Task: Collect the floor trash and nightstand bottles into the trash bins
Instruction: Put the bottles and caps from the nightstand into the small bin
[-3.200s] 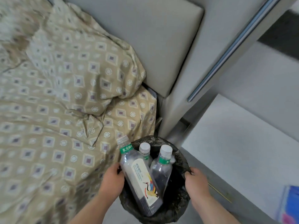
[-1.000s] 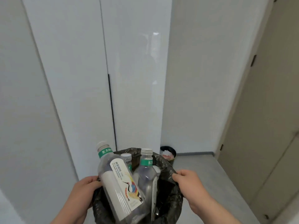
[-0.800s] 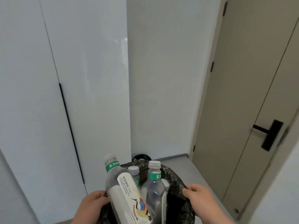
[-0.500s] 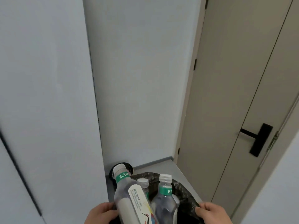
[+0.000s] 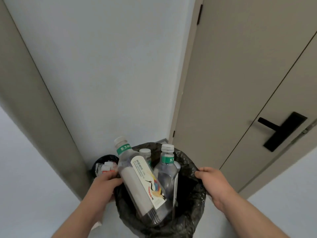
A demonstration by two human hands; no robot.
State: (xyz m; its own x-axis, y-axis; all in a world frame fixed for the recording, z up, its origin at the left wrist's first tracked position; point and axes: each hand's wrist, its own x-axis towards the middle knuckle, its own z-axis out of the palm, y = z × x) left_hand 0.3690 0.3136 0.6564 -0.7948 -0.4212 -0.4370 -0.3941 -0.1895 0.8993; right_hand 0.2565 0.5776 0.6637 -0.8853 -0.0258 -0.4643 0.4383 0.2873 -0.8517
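On either side of the black-lined bin (image 5: 192, 219), left hand (image 5: 107, 182) and right hand (image 5: 213, 182) grip its rim, forearms extended; three bottles (image 5: 140, 179) stand inside.

Bottles (image 5: 144, 182) in bin (image 5: 192, 219) — door (image 5: 248, 83) right

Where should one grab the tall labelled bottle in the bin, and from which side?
Take the bottle by its neck at the green band, from above and the left. It leans left past the rim of the bin, so the neck stands free; its lower body sits deep beside another bottle.
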